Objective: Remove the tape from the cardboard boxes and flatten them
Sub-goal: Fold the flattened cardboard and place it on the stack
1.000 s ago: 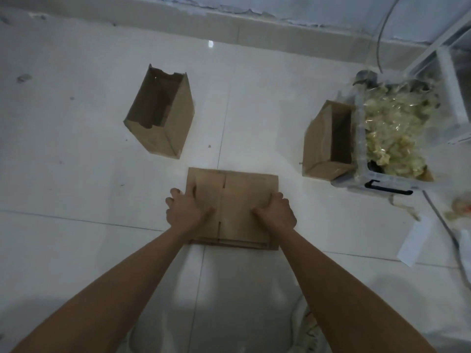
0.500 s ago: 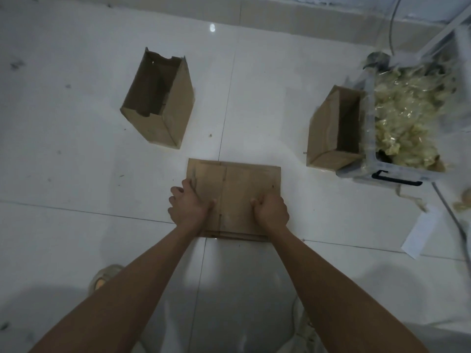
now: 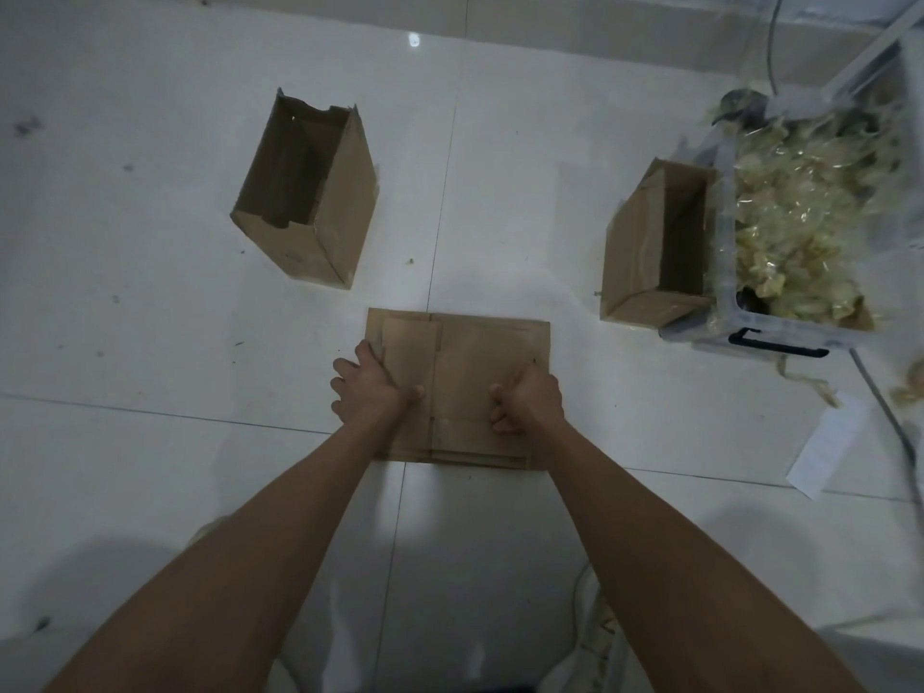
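Observation:
A flattened cardboard box (image 3: 470, 352) lies on the white tiled floor in the middle. My left hand (image 3: 372, 390) grips its left edge, thumb on top and fingers curled over the side. My right hand (image 3: 530, 400) is balled into a fist and presses down on the right part of the flat cardboard. An upright open cardboard box (image 3: 320, 212) stands at the far left. A second open cardboard box (image 3: 645, 252) stands at the right, against a plastic bin.
A clear plastic bin (image 3: 765, 337) with a black handle, heaped with crumpled used tape (image 3: 810, 207), sits at the right. A white paper strip (image 3: 825, 452), tape scraps and a cable lie on the floor near it. A wall base runs along the far edge.
My left hand has shifted to the cardboard's left edge and my right hand has curled into a fist on it. The flat cardboard stays in place.

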Available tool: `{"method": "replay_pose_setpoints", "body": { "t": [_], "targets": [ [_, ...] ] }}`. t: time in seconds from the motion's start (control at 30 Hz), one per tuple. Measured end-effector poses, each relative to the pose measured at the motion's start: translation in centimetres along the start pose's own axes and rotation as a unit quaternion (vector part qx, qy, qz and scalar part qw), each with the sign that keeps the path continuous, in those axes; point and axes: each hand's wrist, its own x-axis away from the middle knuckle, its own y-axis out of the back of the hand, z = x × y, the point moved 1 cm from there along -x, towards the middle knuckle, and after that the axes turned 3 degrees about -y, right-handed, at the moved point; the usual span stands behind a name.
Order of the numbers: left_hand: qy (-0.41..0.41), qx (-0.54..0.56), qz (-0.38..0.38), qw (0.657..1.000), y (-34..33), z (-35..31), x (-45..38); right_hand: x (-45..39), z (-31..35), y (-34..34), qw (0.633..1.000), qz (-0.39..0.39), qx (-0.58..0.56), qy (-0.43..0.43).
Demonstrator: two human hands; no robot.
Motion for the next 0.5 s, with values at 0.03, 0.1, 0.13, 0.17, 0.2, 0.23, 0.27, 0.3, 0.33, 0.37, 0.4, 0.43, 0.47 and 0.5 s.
{"method": "replay_pose_setpoints", "body": {
  "t": [0.03,0.1,0.13,0.17,0.2,0.23,0.27,0.3,0.33,0.37,0.4,0.43,0.47,0.5],
  "targets": [
    [0.000,-0.002,0.001,1.000,0.0,-0.1,-0.1,0.0,0.0,0.1,1.000,0.002,-0.006,0.000],
    [0.001,-0.003,0.001,1.000,0.0,0.0,-0.3,-0.2,0.1,0.1,1.000,0.005,-0.014,-0.005],
    [0.001,-0.002,0.001,1.000,-0.1,0.1,-0.4,-0.3,0.1,0.0,1.000,0.008,-0.020,-0.009],
    [-0.002,0.000,0.001,1.000,-0.1,0.2,-0.4,-0.4,0.1,0.0,1.000,0.010,-0.025,-0.013],
    [-0.007,0.000,0.000,1.000,-0.2,0.3,-0.4,-0.5,0.0,0.0,0.999,0.013,-0.030,-0.014],
    [-0.011,-0.001,-0.001,1.000,-0.3,0.3,-0.5,-0.5,0.0,0.0,0.999,0.016,-0.035,-0.016],
    [-0.011,-0.002,-0.003,1.000,-0.3,0.4,-0.5,-0.5,0.0,0.1,0.999,0.018,-0.042,-0.018],
    [-0.011,-0.003,-0.005,1.000,-0.2,0.4,-0.5,-0.5,0.0,0.1,0.998,0.018,-0.051,-0.020],
    [-0.014,-0.003,-0.006,1.000,-0.2,0.5,-0.5,-0.5,0.1,0.2,0.998,0.021,-0.057,-0.022],
    [-0.018,-0.003,-0.007,1.000,-0.2,0.6,-0.4,-0.5,0.2,0.2,0.998,0.024,-0.059,-0.027],
    [-0.020,0.000,-0.007,1.000,-0.1,0.7,-0.3,-0.5,0.4,0.1,0.997,0.028,-0.057,-0.034],
    [-0.021,0.004,-0.006,1.000,0.0,0.8,-0.1,-0.4,0.7,0.2,0.997,0.037,-0.053,-0.044],
    [-0.023,0.006,-0.006,1.000,0.0,0.9,0.1,-0.3,1.0,0.3,0.996,0.049,-0.052,-0.060],
    [-0.029,0.003,-0.007,1.000,0.0,0.9,0.4,-0.3,1.3,0.4,0.994,0.063,-0.056,-0.075]
  ]
}}
